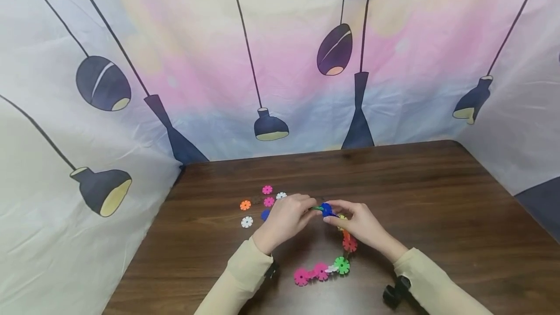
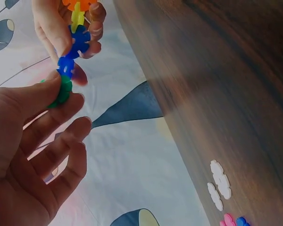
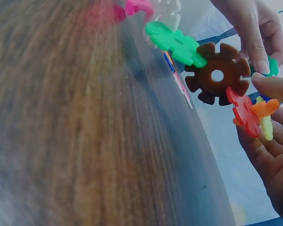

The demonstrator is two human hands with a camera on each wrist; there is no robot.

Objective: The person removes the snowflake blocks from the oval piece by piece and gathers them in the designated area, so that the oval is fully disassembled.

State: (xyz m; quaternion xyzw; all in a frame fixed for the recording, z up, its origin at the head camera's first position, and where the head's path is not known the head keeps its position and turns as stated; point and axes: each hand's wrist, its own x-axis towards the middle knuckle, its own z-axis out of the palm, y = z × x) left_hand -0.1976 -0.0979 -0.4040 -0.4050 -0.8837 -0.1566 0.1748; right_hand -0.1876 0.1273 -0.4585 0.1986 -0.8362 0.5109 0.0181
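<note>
My left hand (image 1: 286,220) pinches a green notched plastic flower disc (image 2: 63,92) between thumb and fingers. That disc meets a blue flower disc (image 2: 66,67) at the end of a chain; how deep their slots sit is hidden. Another blue disc (image 2: 79,43) in the chain is gripped by my right hand (image 1: 363,225). From there the chain runs through yellow, orange, a red disc (image 3: 245,115), a brown disc (image 3: 203,70), a light green disc (image 1: 341,265) and white to pink discs (image 1: 302,277). Its pink end lies by the table's near side.
Loose flower discs lie left of my hands: an orange one (image 1: 245,205), a white one (image 1: 247,221), a pink one (image 1: 267,189) and several others. The dark wooden table (image 1: 197,261) reaches back to a printed cloth (image 1: 297,81) with hanging-lamp drawings.
</note>
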